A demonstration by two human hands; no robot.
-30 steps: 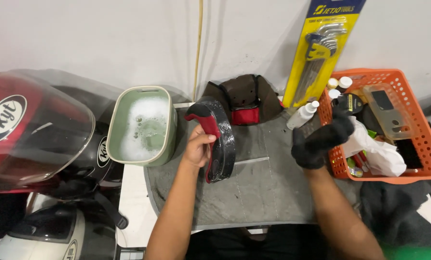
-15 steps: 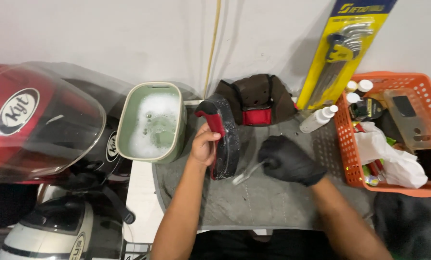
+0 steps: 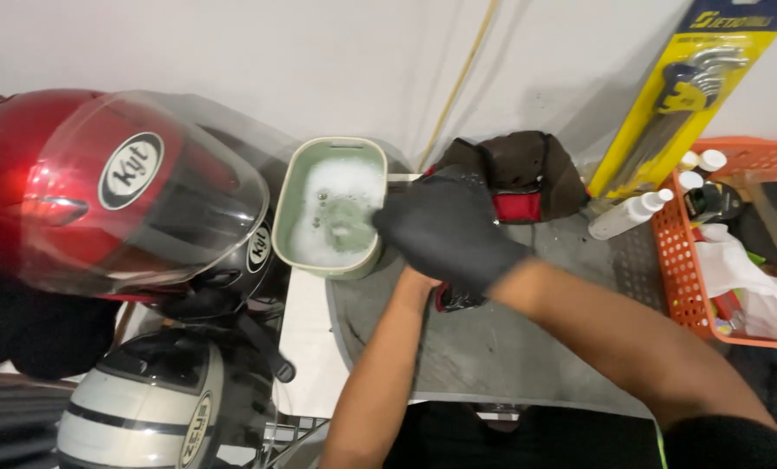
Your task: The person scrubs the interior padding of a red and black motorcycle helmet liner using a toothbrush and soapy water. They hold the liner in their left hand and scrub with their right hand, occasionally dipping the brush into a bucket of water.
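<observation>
Black nitrile is covering my right hand (image 3: 447, 227), and I am reaching it across my body to the near rim of the pale green rectangular plastic basin of soapy water (image 3: 295, 227), which is standing at the left edge of the table just beside the glossy red helmet with the clear visor (image 3: 102, 195). The gloved fingers are curling down at the rim, but from this angle I cannot tell whether they are gripping anything. My bare left forearm (image 3: 375, 382) is running up underneath the glove, so the left hand itself is hidden and I cannot tell how far it is open. A small part of a black and red padded piece (image 3: 452, 300) is peeking out below the glove, lying on the grey mat (image 3: 536, 356) right where that hidden hand would be.

As I am judging it, this is the wetting stage of a washing job at the suds. With the arms crossed (awkward for me to steer), any further move is calling for a slow, level reach that is not tipping the basin toward the helmet. The orange plastic basket (image 3: 677, 260) and the white bottle (image 3: 627, 215) are sitting well apart to the right.
</observation>
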